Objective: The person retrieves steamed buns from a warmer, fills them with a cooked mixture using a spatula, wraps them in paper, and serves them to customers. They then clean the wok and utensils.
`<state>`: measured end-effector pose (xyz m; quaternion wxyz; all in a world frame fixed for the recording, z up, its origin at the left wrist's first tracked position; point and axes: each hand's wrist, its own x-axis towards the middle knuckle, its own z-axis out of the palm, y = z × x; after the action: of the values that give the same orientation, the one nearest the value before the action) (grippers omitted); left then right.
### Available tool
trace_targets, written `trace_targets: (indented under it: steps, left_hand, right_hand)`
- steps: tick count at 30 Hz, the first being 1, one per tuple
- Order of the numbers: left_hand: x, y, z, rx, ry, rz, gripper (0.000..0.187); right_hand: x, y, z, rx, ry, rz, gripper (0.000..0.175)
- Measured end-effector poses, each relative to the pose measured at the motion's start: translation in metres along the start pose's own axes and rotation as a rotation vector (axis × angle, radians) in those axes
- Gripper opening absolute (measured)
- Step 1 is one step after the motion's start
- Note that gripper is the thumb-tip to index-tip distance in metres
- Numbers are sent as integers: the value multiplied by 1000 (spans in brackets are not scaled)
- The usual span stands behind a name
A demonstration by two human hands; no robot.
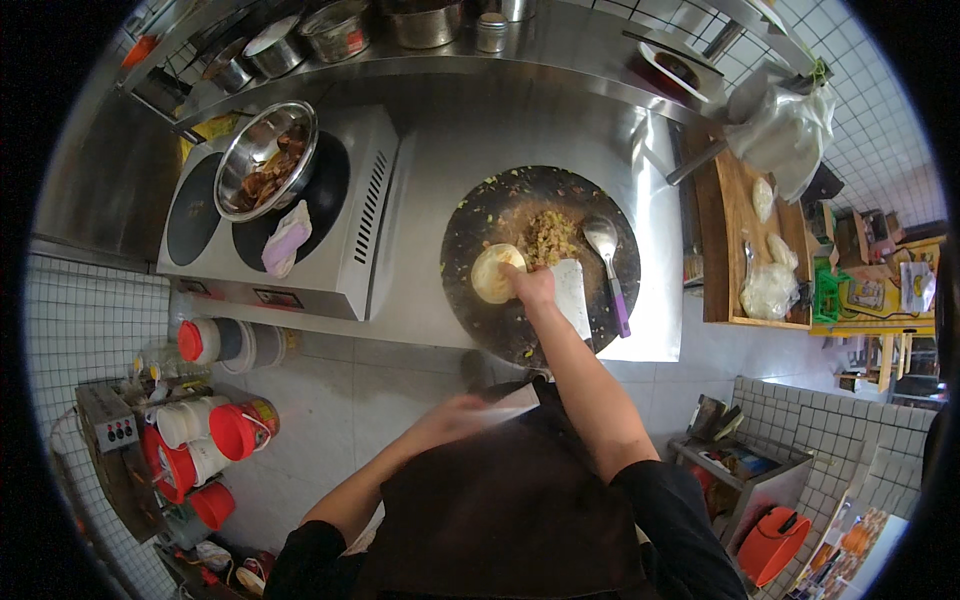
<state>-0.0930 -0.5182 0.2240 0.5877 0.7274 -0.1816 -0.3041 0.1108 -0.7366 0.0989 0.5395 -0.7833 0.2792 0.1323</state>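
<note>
A round dark chopping block [480, 330] stands on the steel worktop, with a pile of chopped meat and green bits [551, 234] near its middle. My right hand [534, 286] grips the right edge of a round pale flatbread [493, 274], just left of the pile. Beside that hand lies the broad blade of a cleaver [571, 294], its handle hidden from me. A metal spoon with a purple handle [609, 262] rests on the block's right side. Close to my dark apron, my left hand [454, 420] is blurred and holds a white paper bag or sheet [511, 405].
At left, a steel bowl of cooked meat [274, 172] sits tilted on a two-plate cooker [360, 277], beside a folded cloth [288, 240]. Pots [335, 34] line the back shelf. A wooden tray [716, 247] with plastic bags stands right. Red-lidded buckets [238, 431] occupy the floor.
</note>
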Motion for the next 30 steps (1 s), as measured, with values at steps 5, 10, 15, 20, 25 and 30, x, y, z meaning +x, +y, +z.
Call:
trace_targets:
  steps: [5,10,15,20,25,30]
  left_hand:
    - [-8,20,-16,-205,-220,29,30]
    - [4,20,-16,-168,-143,-38,25]
    - [18,18,-35,-170,166,-306,31]
    - [17,33,-18,65,-181,-224,31]
    - [37,35,-19,-74,-155,-455,45]
    - [71,69,-41,81,-45,-55,36]
  right_hand:
    - [-47,-37,-4,-2,67,-233,65]
    - [-77,-68,-15,-157,-16,-415,60]
    - [-97,-113,-76,-199,-118,-622,55]
    - [-142,-161,-151,-308,-365,-1024,49]
    - [-184,-182,-170,-240,-525,-1173,47]
    - [-204,-185,-172,-150,-735,-1164,47]
